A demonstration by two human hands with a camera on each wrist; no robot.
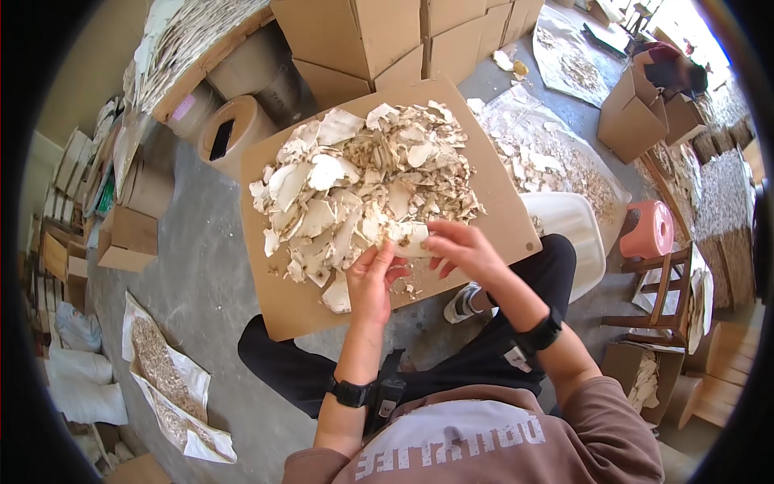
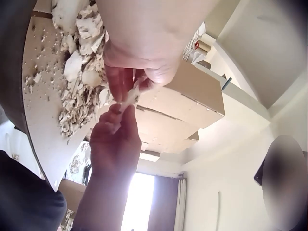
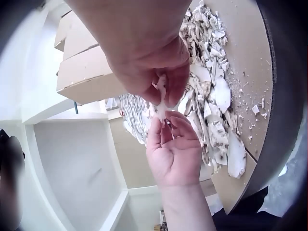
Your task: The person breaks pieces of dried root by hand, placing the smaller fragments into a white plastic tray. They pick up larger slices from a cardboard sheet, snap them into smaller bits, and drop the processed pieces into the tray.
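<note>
A cream-white flat piece (image 1: pixel 411 239) with brown spots and a ragged edge is held between both hands, above the near edge of a heap of similar flakes (image 1: pixel 355 185). My left hand (image 1: pixel 371 282) pinches it at one end between thumb and fingers. At the other end my right hand (image 1: pixel 463 250) grips it with thumb and fingertips. Seen edge-on, the piece (image 2: pixel 129 98) looks thin in the left wrist view. A small dark shiny bit (image 3: pixel 168 123) shows by the left fingers in the right wrist view. The heap lies on a cardboard sheet (image 1: pixel 282 315) across the knees.
Tall cardboard boxes (image 1: pixel 339 40) stand behind the heap. A cream plastic tub (image 1: pixel 592 250) and a pink stool (image 1: pixel 647 228) are at the right, near a wooden chair (image 1: pixel 665 298). A phone (image 1: pixel 221 139) lies on a round drum at the left. Another person (image 1: pixel 677 71) is far right.
</note>
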